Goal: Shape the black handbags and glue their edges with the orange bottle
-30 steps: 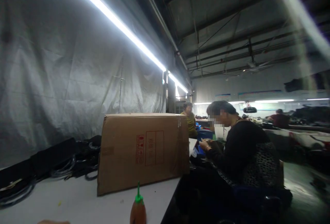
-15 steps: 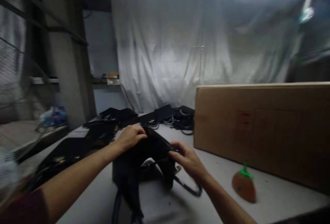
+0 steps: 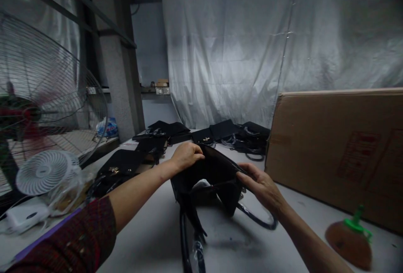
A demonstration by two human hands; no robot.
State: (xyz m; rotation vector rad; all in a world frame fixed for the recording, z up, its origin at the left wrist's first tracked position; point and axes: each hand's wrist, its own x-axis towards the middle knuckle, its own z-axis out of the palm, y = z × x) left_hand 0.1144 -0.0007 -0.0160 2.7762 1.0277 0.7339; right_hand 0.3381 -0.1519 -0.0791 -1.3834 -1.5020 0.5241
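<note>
A black handbag (image 3: 217, 170) is held up over the white table, its mouth spread wide. Pinched on the bag's upper left edge is my left hand (image 3: 188, 155). My right hand (image 3: 260, 183) grips the upper right edge, thumb on the near side and fingers behind. Inside the opening a bit of something white shows. One wrapped handle (image 3: 260, 218) loops out at the right, below my right hand. Another handle (image 3: 185, 239) hangs down at the lower left.
Several black bags (image 3: 226, 129) lie at the table's back, more (image 3: 121, 164) at left. A large cardboard box (image 3: 333, 139) stands right, with an orange bottle with a green nozzle (image 3: 349, 239) before it. A small white fan (image 3: 47, 172) and a big wire-caged fan (image 3: 50, 84) are left.
My view has swung left, so everything sits further right and the fans have come into sight. Both hands still hold the handbag by its edge.
</note>
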